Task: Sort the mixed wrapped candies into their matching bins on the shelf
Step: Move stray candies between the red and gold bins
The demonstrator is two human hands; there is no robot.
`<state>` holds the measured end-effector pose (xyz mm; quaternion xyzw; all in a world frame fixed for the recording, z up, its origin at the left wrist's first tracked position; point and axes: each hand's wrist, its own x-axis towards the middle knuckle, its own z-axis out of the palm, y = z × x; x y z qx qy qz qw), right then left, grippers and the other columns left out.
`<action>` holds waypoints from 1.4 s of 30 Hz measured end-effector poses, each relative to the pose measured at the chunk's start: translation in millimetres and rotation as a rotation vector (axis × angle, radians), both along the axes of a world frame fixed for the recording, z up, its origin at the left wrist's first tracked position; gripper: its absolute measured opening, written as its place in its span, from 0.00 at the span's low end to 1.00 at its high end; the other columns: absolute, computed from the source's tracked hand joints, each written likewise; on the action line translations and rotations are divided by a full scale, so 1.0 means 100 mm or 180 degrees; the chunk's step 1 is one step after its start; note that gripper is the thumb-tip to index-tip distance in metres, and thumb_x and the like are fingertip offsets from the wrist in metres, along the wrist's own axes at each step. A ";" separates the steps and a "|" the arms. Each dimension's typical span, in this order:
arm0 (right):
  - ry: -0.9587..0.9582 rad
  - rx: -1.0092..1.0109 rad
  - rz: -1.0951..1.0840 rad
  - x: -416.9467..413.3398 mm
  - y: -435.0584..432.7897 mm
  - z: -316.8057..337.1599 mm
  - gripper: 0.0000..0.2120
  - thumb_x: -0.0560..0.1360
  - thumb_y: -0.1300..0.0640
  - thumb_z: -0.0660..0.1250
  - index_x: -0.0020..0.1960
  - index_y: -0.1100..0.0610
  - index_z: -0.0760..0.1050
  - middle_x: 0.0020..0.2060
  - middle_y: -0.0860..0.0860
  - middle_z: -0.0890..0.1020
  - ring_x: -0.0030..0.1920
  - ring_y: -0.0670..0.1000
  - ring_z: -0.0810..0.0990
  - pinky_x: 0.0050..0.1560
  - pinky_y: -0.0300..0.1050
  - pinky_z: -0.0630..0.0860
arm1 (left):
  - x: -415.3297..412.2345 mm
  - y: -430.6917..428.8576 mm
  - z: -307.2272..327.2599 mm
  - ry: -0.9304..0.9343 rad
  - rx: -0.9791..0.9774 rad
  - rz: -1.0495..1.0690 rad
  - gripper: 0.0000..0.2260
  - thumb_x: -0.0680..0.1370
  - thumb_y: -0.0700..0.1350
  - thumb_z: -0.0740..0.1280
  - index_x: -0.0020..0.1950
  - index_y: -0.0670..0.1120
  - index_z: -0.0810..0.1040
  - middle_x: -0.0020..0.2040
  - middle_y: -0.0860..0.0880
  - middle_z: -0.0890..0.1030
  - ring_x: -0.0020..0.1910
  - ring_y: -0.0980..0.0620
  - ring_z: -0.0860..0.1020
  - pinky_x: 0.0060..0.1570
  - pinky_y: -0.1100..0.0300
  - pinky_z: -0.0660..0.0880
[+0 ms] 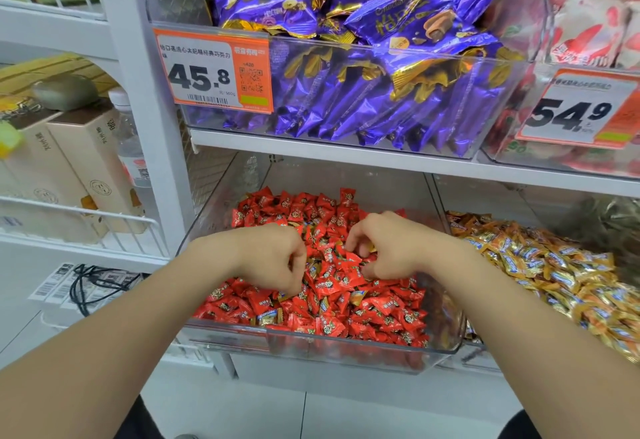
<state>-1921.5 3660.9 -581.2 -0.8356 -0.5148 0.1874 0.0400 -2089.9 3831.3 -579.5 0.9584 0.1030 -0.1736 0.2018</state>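
In the red bin (346,352), digging with left hand (273,258) and right hand (388,248), fingers (360,248) curled, hold unclear; nearest the right, just bodyward, stray gold candy (357,296).

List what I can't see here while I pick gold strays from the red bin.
Head view:
- Left hand: its curled fingers hide whether it pinches a candy.
- Right hand: same, fingertips down among the red candies.
- Gold candies: pile cut off by the right edge.
- 54.9 price tag: small print blurred.
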 end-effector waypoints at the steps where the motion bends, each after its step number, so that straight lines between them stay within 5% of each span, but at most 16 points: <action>1: 0.0063 0.0008 0.0047 -0.01 0.01 0.00 0.24 0.69 0.50 0.83 0.62 0.45 0.81 0.49 0.43 0.82 0.46 0.45 0.81 0.50 0.46 0.81 | -0.03 0.00 0.00 0.0221 0.0072 -0.0040 0.08 0.73 0.47 0.76 0.52 0.52 0.83 0.30 0.57 0.77 0.29 0.60 0.74 0.32 0.63 0.71; 5: 0.0025 -0.0211 0.0136 -0.03 0.03 -0.08 0.27 0.66 0.44 0.85 0.61 0.41 0.78 0.51 0.42 0.80 0.54 0.47 0.77 0.56 0.49 0.78 | -0.08 0.00 -0.05 0.0341 0.0391 -0.0124 0.24 0.67 0.54 0.83 0.60 0.56 0.80 0.40 0.58 0.69 0.37 0.59 0.70 0.33 0.60 0.66; 9: -0.0407 -0.0261 0.0093 -0.01 0.03 -0.15 0.16 0.71 0.47 0.81 0.52 0.42 0.76 0.49 0.45 0.78 0.53 0.52 0.78 0.55 0.52 0.79 | -0.05 0.04 -0.16 0.0055 0.0463 -0.0174 0.21 0.67 0.56 0.83 0.56 0.54 0.82 0.42 0.58 0.70 0.40 0.61 0.69 0.35 0.59 0.66; 13: 0.0200 0.0380 -0.0075 0.03 0.00 -0.04 0.13 0.79 0.50 0.74 0.61 0.44 0.78 0.40 0.45 0.84 0.41 0.43 0.83 0.48 0.47 0.80 | -0.05 0.09 -0.18 -0.0188 0.0319 -0.0156 0.13 0.76 0.59 0.76 0.50 0.52 0.81 0.39 0.56 0.74 0.39 0.58 0.73 0.37 0.58 0.67; 16: 0.0481 0.0515 -0.0148 0.04 -0.04 0.03 0.13 0.85 0.54 0.64 0.69 0.47 0.76 0.37 0.45 0.86 0.30 0.36 0.79 0.38 0.39 0.75 | -0.06 0.11 -0.16 -0.0546 0.0133 0.0028 0.16 0.82 0.61 0.66 0.44 0.50 0.74 0.36 0.52 0.77 0.37 0.53 0.75 0.39 0.53 0.73; 19: 0.0453 0.0625 -0.0295 0.01 -0.07 0.11 0.12 0.84 0.54 0.62 0.57 0.46 0.84 0.36 0.44 0.86 0.30 0.38 0.78 0.37 0.42 0.76 | -0.05 0.11 -0.13 -0.0773 0.0183 0.0114 0.19 0.84 0.63 0.60 0.42 0.50 0.69 0.37 0.50 0.77 0.36 0.51 0.74 0.39 0.51 0.72; 22: 0.0322 0.0733 -0.0338 -0.03 -0.07 0.17 0.15 0.83 0.50 0.61 0.46 0.51 0.84 0.32 0.46 0.82 0.30 0.44 0.76 0.37 0.44 0.73 | -0.08 0.13 -0.09 -0.0582 -0.0009 0.0077 0.18 0.80 0.63 0.68 0.43 0.49 0.74 0.33 0.54 0.76 0.33 0.55 0.73 0.37 0.55 0.71; 28: 0.0573 0.0375 -0.0014 -0.16 -0.12 0.18 0.14 0.81 0.62 0.61 0.51 0.51 0.86 0.33 0.41 0.85 0.31 0.42 0.79 0.36 0.38 0.78 | -0.10 0.08 -0.08 -0.0202 0.0237 -0.0173 0.16 0.66 0.60 0.83 0.45 0.53 0.84 0.34 0.59 0.73 0.36 0.60 0.72 0.35 0.60 0.69; 30: 0.0498 0.0396 0.0139 -0.18 -0.13 0.21 0.11 0.77 0.60 0.65 0.45 0.51 0.87 0.30 0.41 0.84 0.31 0.43 0.79 0.38 0.38 0.78 | -0.08 0.05 -0.11 -0.0224 0.0372 -0.0197 0.16 0.65 0.59 0.84 0.44 0.53 0.84 0.33 0.59 0.72 0.36 0.60 0.72 0.35 0.60 0.70; 33: 0.0241 0.0036 0.0405 -0.21 -0.11 0.12 0.06 0.73 0.54 0.73 0.47 0.48 0.88 0.37 0.41 0.85 0.41 0.43 0.82 0.48 0.44 0.80 | -0.07 0.01 -0.14 -0.0254 0.0498 -0.0198 0.16 0.65 0.58 0.84 0.45 0.53 0.85 0.35 0.59 0.74 0.42 0.58 0.75 0.37 0.59 0.72; 37: -0.0030 -0.0534 0.0416 -0.20 -0.07 0.04 0.31 0.74 0.37 0.76 0.73 0.47 0.77 0.51 0.44 0.79 0.54 0.48 0.77 0.56 0.44 0.73 | -0.06 0.03 -0.15 -0.0323 0.0482 -0.0148 0.06 0.72 0.51 0.79 0.45 0.52 0.86 0.38 0.59 0.81 0.43 0.59 0.79 0.42 0.58 0.78; 40: 0.0205 -0.0814 0.0468 -0.15 -0.06 0.07 0.35 0.73 0.38 0.78 0.77 0.45 0.72 0.66 0.47 0.76 0.68 0.52 0.76 0.66 0.46 0.73 | -0.06 0.03 -0.13 -0.0387 0.0467 -0.0007 0.06 0.77 0.48 0.69 0.41 0.49 0.81 0.39 0.56 0.83 0.42 0.55 0.81 0.45 0.53 0.80; 42: 0.0127 -0.0931 0.0472 -0.16 -0.06 0.05 0.34 0.73 0.42 0.79 0.75 0.43 0.72 0.63 0.45 0.76 0.64 0.51 0.76 0.65 0.47 0.75 | -0.06 0.00 -0.10 -0.0483 0.0420 0.0104 0.12 0.80 0.52 0.62 0.41 0.48 0.75 0.38 0.52 0.79 0.39 0.51 0.77 0.40 0.54 0.74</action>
